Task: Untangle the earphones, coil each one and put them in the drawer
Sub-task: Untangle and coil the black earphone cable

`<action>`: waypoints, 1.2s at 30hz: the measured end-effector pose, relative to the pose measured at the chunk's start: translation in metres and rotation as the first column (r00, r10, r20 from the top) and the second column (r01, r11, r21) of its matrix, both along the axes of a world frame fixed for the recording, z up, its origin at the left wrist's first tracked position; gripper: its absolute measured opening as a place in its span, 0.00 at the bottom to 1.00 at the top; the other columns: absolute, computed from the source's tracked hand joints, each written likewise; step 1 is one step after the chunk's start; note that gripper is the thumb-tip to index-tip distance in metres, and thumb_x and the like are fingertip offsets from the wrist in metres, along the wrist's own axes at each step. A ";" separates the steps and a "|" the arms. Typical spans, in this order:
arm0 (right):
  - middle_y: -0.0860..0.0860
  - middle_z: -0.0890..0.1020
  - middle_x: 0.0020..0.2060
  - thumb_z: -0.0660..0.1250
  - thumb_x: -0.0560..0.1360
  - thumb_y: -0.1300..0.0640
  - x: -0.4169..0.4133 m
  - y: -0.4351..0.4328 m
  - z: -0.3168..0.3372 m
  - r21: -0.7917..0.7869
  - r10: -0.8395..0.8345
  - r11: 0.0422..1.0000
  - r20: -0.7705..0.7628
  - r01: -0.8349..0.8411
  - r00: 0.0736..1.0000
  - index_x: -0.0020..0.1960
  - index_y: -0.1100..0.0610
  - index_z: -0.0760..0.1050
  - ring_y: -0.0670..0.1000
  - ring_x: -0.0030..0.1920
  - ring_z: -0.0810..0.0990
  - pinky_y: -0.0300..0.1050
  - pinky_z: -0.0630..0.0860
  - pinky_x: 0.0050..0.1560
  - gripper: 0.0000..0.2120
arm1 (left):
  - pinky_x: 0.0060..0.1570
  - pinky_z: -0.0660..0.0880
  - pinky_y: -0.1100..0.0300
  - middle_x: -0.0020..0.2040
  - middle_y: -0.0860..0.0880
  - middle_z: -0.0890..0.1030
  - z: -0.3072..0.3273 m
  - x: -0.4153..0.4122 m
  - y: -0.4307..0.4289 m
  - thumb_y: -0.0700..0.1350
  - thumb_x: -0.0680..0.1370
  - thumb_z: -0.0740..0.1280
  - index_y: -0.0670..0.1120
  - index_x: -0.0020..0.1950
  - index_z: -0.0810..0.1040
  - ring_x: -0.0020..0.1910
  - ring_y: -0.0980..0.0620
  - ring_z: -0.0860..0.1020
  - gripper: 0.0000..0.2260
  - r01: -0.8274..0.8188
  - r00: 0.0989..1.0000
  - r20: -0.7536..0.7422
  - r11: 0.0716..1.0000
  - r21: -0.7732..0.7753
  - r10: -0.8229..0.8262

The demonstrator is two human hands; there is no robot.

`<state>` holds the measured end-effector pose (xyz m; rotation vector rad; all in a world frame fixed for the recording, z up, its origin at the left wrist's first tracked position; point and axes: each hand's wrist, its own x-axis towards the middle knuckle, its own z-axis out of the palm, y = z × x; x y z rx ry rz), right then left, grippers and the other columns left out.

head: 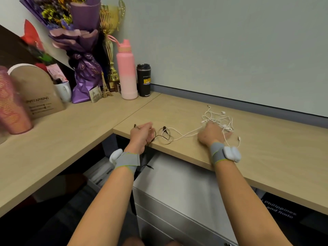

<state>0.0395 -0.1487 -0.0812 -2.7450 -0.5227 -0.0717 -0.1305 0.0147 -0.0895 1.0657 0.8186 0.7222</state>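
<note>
Head view: the task is at an early stage. The thin black wired earphones [164, 129] lie on the light wooden bench [266, 148] near its edge, left of centre; a strand from the tangled white wired earphones [217, 118], further right, crosses them. Nothing is coiled. The left hand [141, 134] has its fingers curled round the black cable, part of which hangs over the edge. The right hand [210, 135] rests on the white tangle; its fingers are hidden, so their grip cannot be told. Remaining: separation, coiling, stowing in the grey metal drawer unit [177, 189] below the bench. A pink insulated bottle [126, 75] and a black travel tumbler [143, 80] stand far left, well apart from the cables.
</note>
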 end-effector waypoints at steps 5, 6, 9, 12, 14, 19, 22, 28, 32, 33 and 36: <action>0.47 0.69 0.71 0.62 0.73 0.54 -0.018 0.016 -0.013 0.139 0.521 0.852 -0.113 -0.505 0.846 0.65 0.46 0.71 0.52 0.72 0.64 0.66 0.51 0.72 0.21 | 0.54 0.75 0.60 0.46 0.49 0.78 -0.003 0.012 -0.019 0.41 0.60 0.81 0.45 0.52 0.75 0.48 0.52 0.77 0.24 0.359 0.865 -0.490 0.811 0.463 -0.103; 0.45 0.68 0.71 0.62 0.74 0.51 -0.021 0.017 -0.019 0.128 0.542 0.840 -0.131 -0.528 0.830 0.66 0.45 0.71 0.51 0.73 0.63 0.67 0.48 0.72 0.20 | 0.57 0.76 0.58 0.50 0.48 0.79 -0.002 0.013 -0.019 0.41 0.61 0.81 0.43 0.56 0.76 0.51 0.52 0.78 0.26 0.379 0.845 -0.528 0.792 0.479 -0.085; 0.45 0.73 0.67 0.62 0.76 0.46 -0.020 0.015 -0.031 0.184 0.511 0.847 -0.029 -0.498 0.859 0.60 0.44 0.77 0.50 0.70 0.67 0.64 0.53 0.71 0.14 | 0.52 0.74 0.60 0.50 0.47 0.81 -0.001 0.011 -0.016 0.40 0.67 0.77 0.42 0.54 0.80 0.50 0.51 0.78 0.17 0.349 0.825 -0.564 0.764 0.543 0.024; 0.53 0.79 0.56 0.65 0.76 0.50 -0.011 0.005 -0.030 0.273 0.357 0.889 0.093 -0.369 0.929 0.54 0.50 0.82 0.58 0.61 0.74 0.53 0.70 0.61 0.11 | 0.50 0.70 0.64 0.50 0.45 0.83 -0.002 0.005 -0.011 0.40 0.73 0.71 0.42 0.53 0.82 0.53 0.49 0.79 0.09 0.347 0.797 -0.585 0.678 0.648 0.151; 0.57 0.79 0.54 0.65 0.76 0.52 -0.006 -0.003 -0.027 0.309 0.239 0.918 0.075 -0.251 0.968 0.53 0.52 0.83 0.61 0.58 0.75 0.52 0.72 0.58 0.11 | 0.55 0.70 0.63 0.55 0.45 0.83 -0.002 0.000 -0.007 0.42 0.75 0.69 0.41 0.57 0.82 0.57 0.48 0.78 0.12 0.361 0.775 -0.599 0.637 0.681 0.201; 0.61 0.82 0.53 0.63 0.76 0.55 0.000 -0.016 -0.018 0.446 -0.057 0.892 -0.051 0.073 0.997 0.53 0.56 0.82 0.63 0.57 0.77 0.51 0.73 0.57 0.12 | 0.60 0.70 0.58 0.55 0.42 0.82 0.001 -0.003 0.002 0.44 0.77 0.68 0.38 0.56 0.81 0.59 0.45 0.77 0.12 0.394 0.732 -0.638 0.615 0.683 0.239; 0.61 0.82 0.53 0.61 0.75 0.58 0.002 -0.022 -0.015 0.492 -0.157 0.852 -0.080 0.176 0.984 0.52 0.57 0.82 0.63 0.57 0.77 0.51 0.73 0.57 0.12 | 0.60 0.71 0.57 0.54 0.41 0.82 -0.001 -0.005 0.005 0.42 0.77 0.67 0.38 0.55 0.82 0.58 0.44 0.77 0.11 0.391 0.735 -0.629 0.600 0.698 0.253; 0.55 0.69 0.67 0.59 0.75 0.53 -0.008 -0.014 -0.009 0.048 -0.010 0.999 -0.043 0.012 0.999 0.65 0.54 0.71 0.58 0.68 0.65 0.59 0.64 0.64 0.19 | 0.54 0.71 0.59 0.53 0.40 0.83 -0.003 -0.005 0.001 0.41 0.78 0.66 0.38 0.54 0.82 0.55 0.43 0.78 0.10 0.409 0.729 -0.627 0.559 0.721 0.275; 0.52 0.58 0.75 0.59 0.75 0.55 -0.008 -0.005 0.001 -0.059 0.194 0.976 -0.197 -0.209 0.961 0.74 0.49 0.55 0.60 0.73 0.58 0.63 0.61 0.70 0.29 | 0.59 0.72 0.56 0.58 0.39 0.78 -0.007 0.000 0.002 0.37 0.79 0.62 0.39 0.59 0.80 0.59 0.42 0.75 0.12 0.493 0.690 -0.675 0.513 0.703 0.261; 0.50 0.55 0.76 0.58 0.75 0.54 -0.009 -0.001 0.002 -0.078 0.258 0.958 -0.193 -0.277 0.947 0.75 0.47 0.52 0.59 0.75 0.56 0.64 0.59 0.71 0.31 | 0.62 0.71 0.55 0.61 0.39 0.75 -0.006 0.003 -0.001 0.37 0.78 0.60 0.40 0.61 0.78 0.61 0.42 0.74 0.13 0.534 0.679 -0.692 0.483 0.694 0.244; 0.45 0.52 0.77 0.53 0.77 0.48 -0.020 0.010 0.000 -0.114 0.377 0.910 -0.180 -0.400 0.909 0.75 0.40 0.50 0.57 0.76 0.51 0.72 0.52 0.69 0.27 | 0.67 0.66 0.51 0.67 0.40 0.70 -0.006 0.015 -0.019 0.41 0.79 0.55 0.40 0.62 0.75 0.67 0.41 0.68 0.15 0.666 0.653 -0.750 0.395 0.633 0.101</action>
